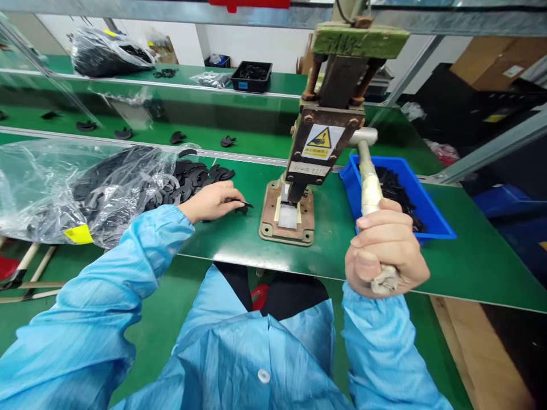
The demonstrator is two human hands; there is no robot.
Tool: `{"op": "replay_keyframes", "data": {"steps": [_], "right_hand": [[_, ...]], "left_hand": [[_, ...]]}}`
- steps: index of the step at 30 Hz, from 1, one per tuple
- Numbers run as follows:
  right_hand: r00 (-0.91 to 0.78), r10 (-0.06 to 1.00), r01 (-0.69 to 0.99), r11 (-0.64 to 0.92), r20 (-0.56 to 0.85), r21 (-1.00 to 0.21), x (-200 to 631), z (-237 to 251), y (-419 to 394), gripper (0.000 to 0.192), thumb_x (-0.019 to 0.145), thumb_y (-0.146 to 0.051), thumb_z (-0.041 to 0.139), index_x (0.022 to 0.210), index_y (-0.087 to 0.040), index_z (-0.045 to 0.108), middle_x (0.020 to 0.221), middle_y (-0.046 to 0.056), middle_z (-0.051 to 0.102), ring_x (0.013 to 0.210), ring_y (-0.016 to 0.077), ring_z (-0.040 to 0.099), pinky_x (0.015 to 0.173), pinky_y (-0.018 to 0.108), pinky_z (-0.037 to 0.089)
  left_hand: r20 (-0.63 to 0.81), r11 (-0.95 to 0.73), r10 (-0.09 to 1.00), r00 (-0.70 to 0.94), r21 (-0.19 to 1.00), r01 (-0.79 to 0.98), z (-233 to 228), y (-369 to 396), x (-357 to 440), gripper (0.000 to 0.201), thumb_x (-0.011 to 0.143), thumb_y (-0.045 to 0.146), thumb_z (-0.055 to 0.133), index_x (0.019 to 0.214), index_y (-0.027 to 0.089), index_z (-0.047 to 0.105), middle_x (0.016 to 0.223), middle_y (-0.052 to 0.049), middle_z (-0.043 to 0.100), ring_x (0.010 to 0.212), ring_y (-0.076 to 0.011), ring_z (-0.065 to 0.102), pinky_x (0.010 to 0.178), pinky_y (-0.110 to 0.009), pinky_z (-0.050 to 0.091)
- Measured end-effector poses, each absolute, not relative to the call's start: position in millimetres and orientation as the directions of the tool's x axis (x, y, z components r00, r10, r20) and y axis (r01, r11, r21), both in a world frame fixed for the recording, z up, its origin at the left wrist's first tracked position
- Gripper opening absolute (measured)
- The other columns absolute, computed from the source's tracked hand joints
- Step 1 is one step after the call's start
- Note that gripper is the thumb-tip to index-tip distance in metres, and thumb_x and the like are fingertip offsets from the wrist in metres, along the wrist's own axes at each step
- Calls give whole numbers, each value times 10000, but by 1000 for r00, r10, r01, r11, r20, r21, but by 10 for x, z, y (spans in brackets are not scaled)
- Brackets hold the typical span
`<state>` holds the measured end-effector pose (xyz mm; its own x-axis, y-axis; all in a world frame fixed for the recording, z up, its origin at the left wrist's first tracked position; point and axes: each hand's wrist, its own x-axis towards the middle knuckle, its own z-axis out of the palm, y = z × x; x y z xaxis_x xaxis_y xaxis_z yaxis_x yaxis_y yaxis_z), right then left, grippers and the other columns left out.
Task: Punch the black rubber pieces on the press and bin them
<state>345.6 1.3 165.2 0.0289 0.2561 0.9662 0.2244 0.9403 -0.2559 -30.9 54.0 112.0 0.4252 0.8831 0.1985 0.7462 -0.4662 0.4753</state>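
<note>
head view looks down at a green bench (470, 267); a blue bin (431, 219) sits at the right of it, holding a heap of flat black pieces (395, 191), and the bin's near corner is hidden behind the right hand (384, 253); at the left a clear plastic bag (64, 188) lies slumped open, full of the same black pieces, with a yellow label (79, 233) on its front; more pieces spill from its mouth into a loose pile (196, 173) on the bench; farther back a black tray (252, 76) stands on a shelf, and its contents look like dark parts, though too small to tell; another bag of black stuff (109, 52) lies at the far left of that shelf.

a hand press (325, 131) stands between the hands, its rusty base plate (287, 219) bolted flat on the bench; the right hand's fingers are clamped tight round the wrapped lever (370, 188) of the press; the left hand (213, 200) rests on the bench just beside the pile, its fingers together, pinching one black piece (244, 204) at the tips, near the base plate but apart from it.

a green belt (239, 136) runs behind the bench with scattered single pieces on it; cardboard boxes (496, 62) stand at the back right; the top of the press is cut off by the frame edge.
</note>
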Motion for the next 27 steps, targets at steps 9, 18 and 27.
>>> {"op": "replay_keyframes", "data": {"steps": [9, 18, 27], "right_hand": [[10, 258, 220, 942, 966, -254, 3461, 1647, 0, 244, 888, -285, 702, 695, -227, 565, 669, -50, 640, 827, 171, 699, 1064, 564, 547], [37, 285, 224, 932, 958, -286, 3446, 1626, -19, 259, 908, -330, 702, 698, -254, 570, 659, -53, 637, 812, 182, 696, 1077, 567, 563], [20, 292, 236, 928, 956, -288, 3468, 1602, -6, 239, 915, -378, 686, 719, -282, 590, 659, -64, 644, 813, 183, 703, 1077, 564, 580]], "left_hand": [[87, -158, 975, 206, 921, 356, 953, 444, 271, 467, 1007, 644, 627, 1077, 188, 696, 790, -26, 734, 645, -134, 671, 632, -247, 543], [-146, 132, 970, 196, 988, 82, 851, 800, 735, 405, 835, 358, 925, 1028, 165, 626, 737, 18, 707, 531, -93, 655, 545, -219, 558], [-250, 229, 950, 184, 965, 131, 840, 1043, 895, 365, 870, 363, 908, 867, 173, 597, 680, 2, 691, 492, -106, 669, 497, -206, 521]]}}
